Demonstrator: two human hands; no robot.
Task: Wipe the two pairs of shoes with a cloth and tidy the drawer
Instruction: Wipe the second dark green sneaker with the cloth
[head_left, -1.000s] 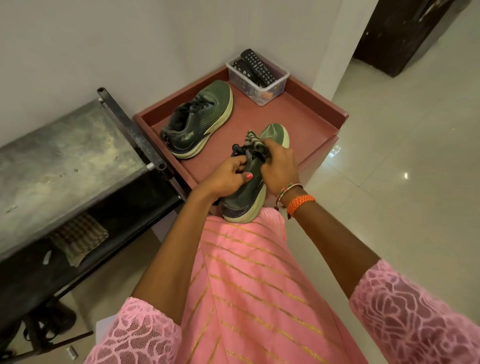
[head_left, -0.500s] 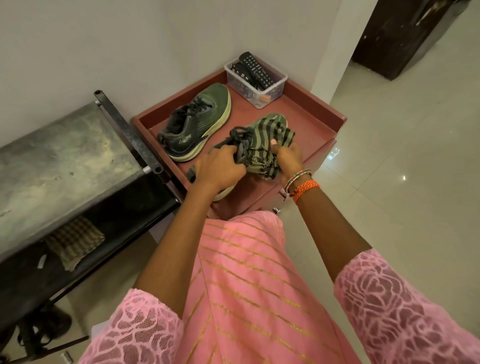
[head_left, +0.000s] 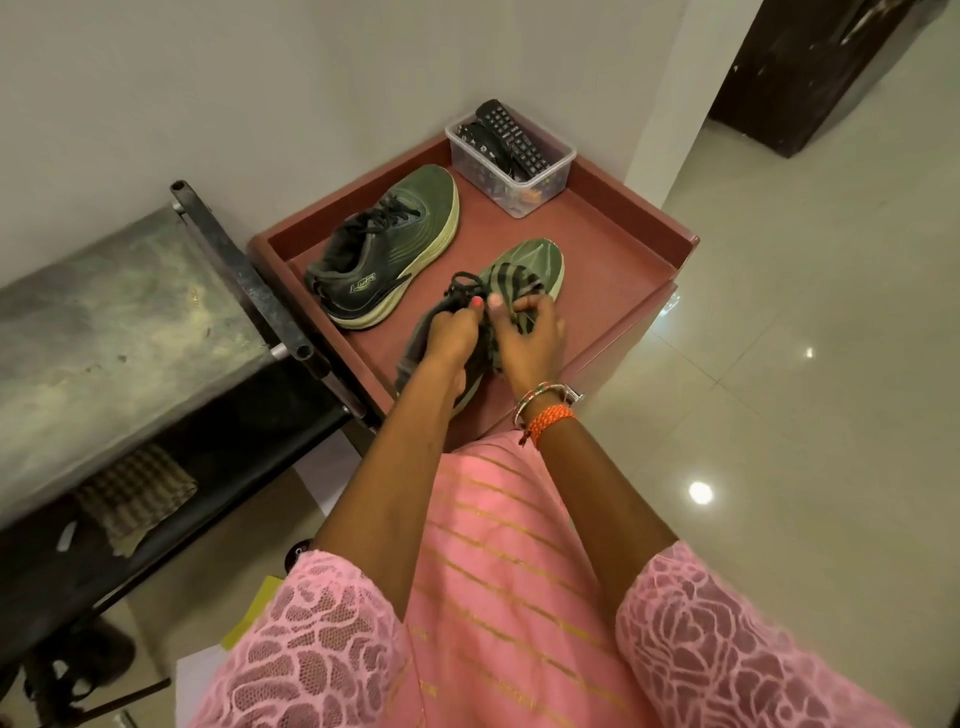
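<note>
Our left hand (head_left: 449, 332) grips the near shoe (head_left: 535, 262) at its collar in the drawer (head_left: 644, 249); our right hand (head_left: 530, 338) is closed on the striped cloth (head_left: 511, 283) over the laces. We should brace firmly and stroke toe-ward, probably working around the sole.

A person in pink lace sleeves is standing over an open reddish drawer (head_left: 644, 244). The left hand (head_left: 449, 332) is gripping the near green shoe (head_left: 540, 260) at its lace area, while the right hand (head_left: 532, 340) is pressing a striped cloth (head_left: 514, 283) against the shoe's upper. The second green shoe (head_left: 389, 244) is lying on its sole further back in the drawer, apart from the first. A clear plastic box (head_left: 511, 171) holding remote controls (head_left: 511, 135) is sitting in the drawer's far corner. A grey metal rack (head_left: 114, 312) is standing just left of the drawer.
</note>
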